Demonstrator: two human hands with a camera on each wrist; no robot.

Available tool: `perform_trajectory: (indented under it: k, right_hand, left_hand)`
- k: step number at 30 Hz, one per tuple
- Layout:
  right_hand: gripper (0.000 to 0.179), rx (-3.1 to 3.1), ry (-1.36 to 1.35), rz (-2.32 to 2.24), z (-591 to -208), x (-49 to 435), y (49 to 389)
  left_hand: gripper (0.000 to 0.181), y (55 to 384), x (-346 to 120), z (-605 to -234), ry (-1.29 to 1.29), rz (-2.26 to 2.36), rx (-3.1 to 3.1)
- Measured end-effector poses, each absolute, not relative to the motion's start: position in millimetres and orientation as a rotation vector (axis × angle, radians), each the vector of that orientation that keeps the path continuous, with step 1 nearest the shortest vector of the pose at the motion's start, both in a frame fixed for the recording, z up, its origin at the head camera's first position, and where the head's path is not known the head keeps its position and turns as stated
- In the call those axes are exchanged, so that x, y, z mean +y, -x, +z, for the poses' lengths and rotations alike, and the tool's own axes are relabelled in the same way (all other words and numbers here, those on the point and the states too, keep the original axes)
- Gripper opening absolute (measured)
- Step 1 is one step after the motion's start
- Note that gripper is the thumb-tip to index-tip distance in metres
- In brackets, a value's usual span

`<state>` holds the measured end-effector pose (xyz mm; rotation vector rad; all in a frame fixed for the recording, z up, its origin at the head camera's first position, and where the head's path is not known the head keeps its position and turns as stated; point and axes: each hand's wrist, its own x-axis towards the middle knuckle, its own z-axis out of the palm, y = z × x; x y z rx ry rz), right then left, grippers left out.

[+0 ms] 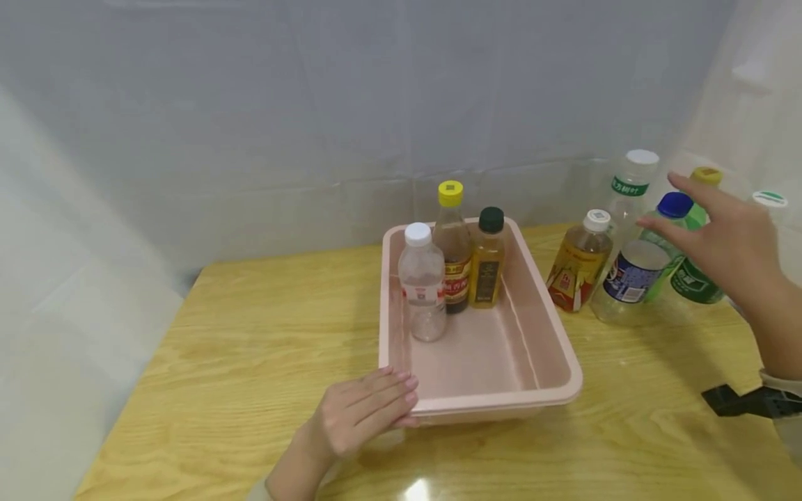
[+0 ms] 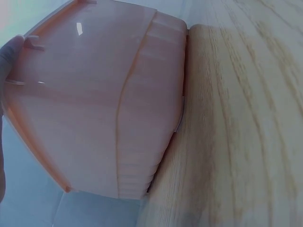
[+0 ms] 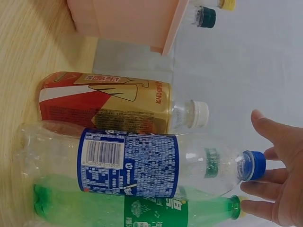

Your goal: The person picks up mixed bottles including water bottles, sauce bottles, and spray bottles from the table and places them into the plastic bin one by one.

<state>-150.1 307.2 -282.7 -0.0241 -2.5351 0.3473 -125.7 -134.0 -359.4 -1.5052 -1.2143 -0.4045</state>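
At the near left corner of a pink plastic tub [image 1: 476, 402], my left hand [image 1: 360, 410] holds the rim, fingers over its top and thumb against the outside. The left wrist view shows the tub's outer wall [image 2: 85, 104]. Inside stand a clear bottle with a white cap [image 1: 422, 292], a dark sauce bottle with a yellow cap [image 1: 452, 236] and an amber bottle with a dark green cap [image 1: 487, 264]. My right hand [image 1: 733, 236], thumb and fingers spread, is around the height of the blue cap [image 3: 255, 165] of a clear blue-labelled bottle [image 3: 128, 163], holding nothing.
Right of the tub stand a gold-and-red drink bottle with a white cap [image 1: 578, 268], a clear bottle with a green neck label [image 1: 633, 184], a green bottle with a yellow cap [image 3: 156, 208] and a white-and-green-capped bottle [image 1: 769, 200]. A wooden table [image 1: 269, 334] meets a pale sheet behind.
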Motion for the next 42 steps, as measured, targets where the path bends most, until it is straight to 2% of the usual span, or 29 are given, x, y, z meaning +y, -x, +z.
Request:
perform_trajectory:
  k: [8, 16, 29, 42]
  right_hand:
    - [0.058, -2.489, 0.01, 0.426, -292.9, 309.7, 152.5]
    - [0.053, -2.525, 0.159, 0.674, -297.6, 313.0, 155.1]
    - [0.054, -2.548, 0.242, 0.742, -291.3, 313.8, 152.8]
    - [0.051, -2.519, 0.18, 0.774, -276.4, 312.8, 140.4]
  left_hand:
    - [0.022, 126.2, -133.1, -357.8, 1.51, -0.391, -1.204]
    - [0.022, 126.2, -133.0, -357.7, 1.504, -0.396, -1.194]
    - [0.022, 126.0, -133.7, -359.6, 1.507, -0.397, -1.203]
    - [0.022, 125.7, -133.7, -359.1, 1.499, -0.39, -1.207]
